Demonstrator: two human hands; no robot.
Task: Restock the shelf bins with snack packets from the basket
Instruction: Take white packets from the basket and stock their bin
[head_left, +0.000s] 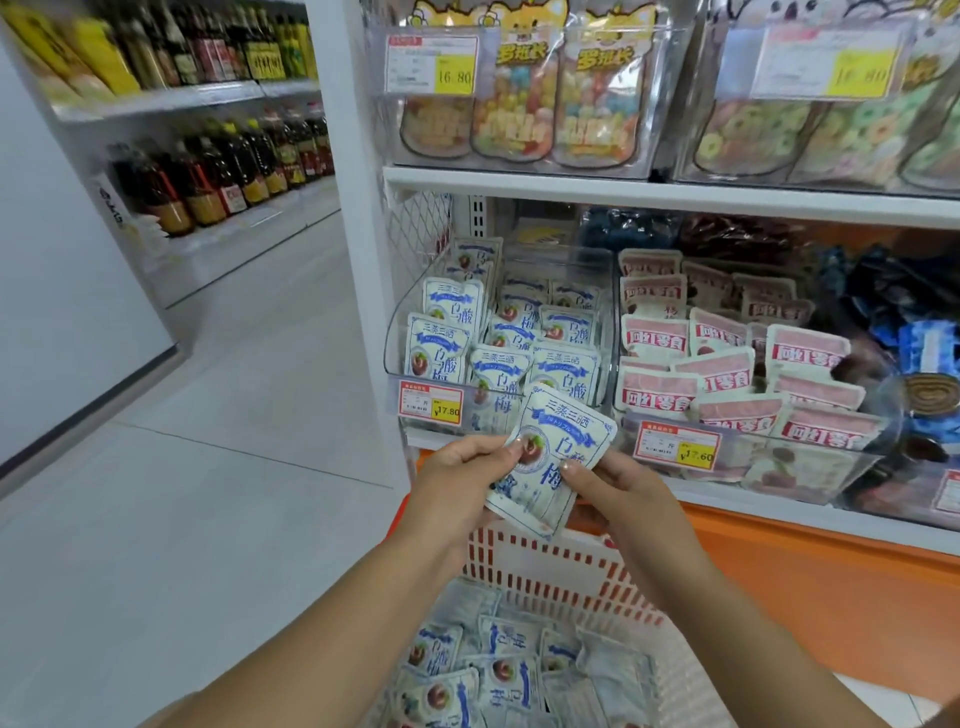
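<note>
Both hands hold a small stack of white-and-blue snack packets (553, 457) in front of the shelf, just below the clear bin (410, 332) filled with the same packets. My left hand (457, 478) grips the stack's left side with the thumb on its face. My right hand (618, 483) pinches the right side. Below them stands a white slotted basket (550, 571) holding several more of these packets (467, 670).
To the right a second clear bin (852, 441) holds pink-and-white packets. Bagged sweets (519, 104) fill the shelf above. The shelf base is orange (831, 587). An aisle with shelves of bottles (218, 171) lies to the left.
</note>
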